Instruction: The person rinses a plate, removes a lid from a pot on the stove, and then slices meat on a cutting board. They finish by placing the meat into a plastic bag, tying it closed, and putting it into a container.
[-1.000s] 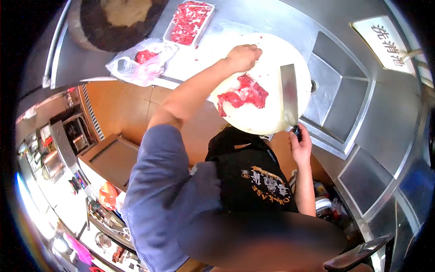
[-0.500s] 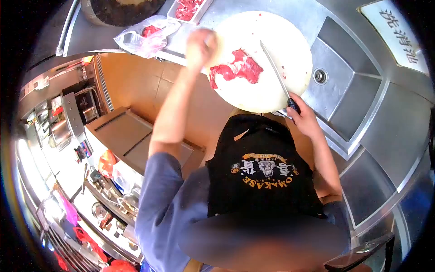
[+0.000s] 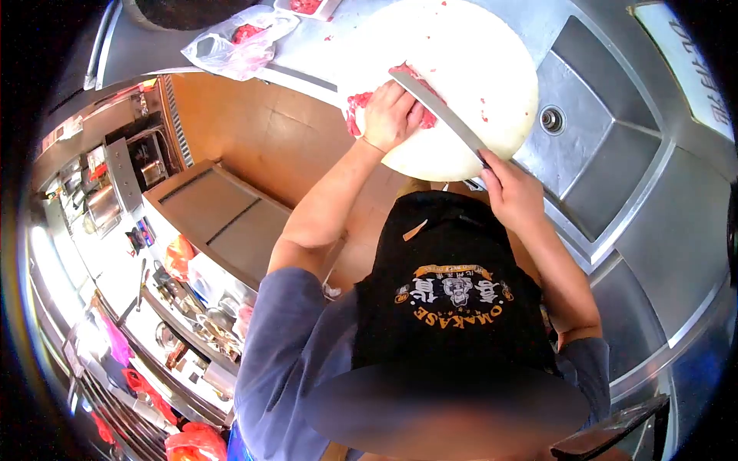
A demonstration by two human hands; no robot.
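Note:
A piece of raw red meat (image 3: pixel 356 114) lies on the round white cutting board (image 3: pixel 486 65). My left hand (image 3: pixel 390 117) is pressed down on the meat with its fingers curled, hiding the middle of it. In my right hand (image 3: pixel 513 190) is the handle of a long knife (image 3: pixel 442 111), mostly covered by the fingers. The blade slants up and left across the right part of the meat, close to my left fingertips. Whether its edge has entered the meat cannot be made out.
Beyond the board's left side sit a plastic bag (image 3: pixel 265 48) with red meat in it and a white tray (image 3: pixel 329 9) of meat. A metal sink (image 3: pixel 573 173) adjoins the board on the right. Small meat scraps (image 3: pixel 484 110) dot the board.
My left hand has come from beside the board, where it was raised, down onto the meat. The knife has swung left from the bare board to over the meat.

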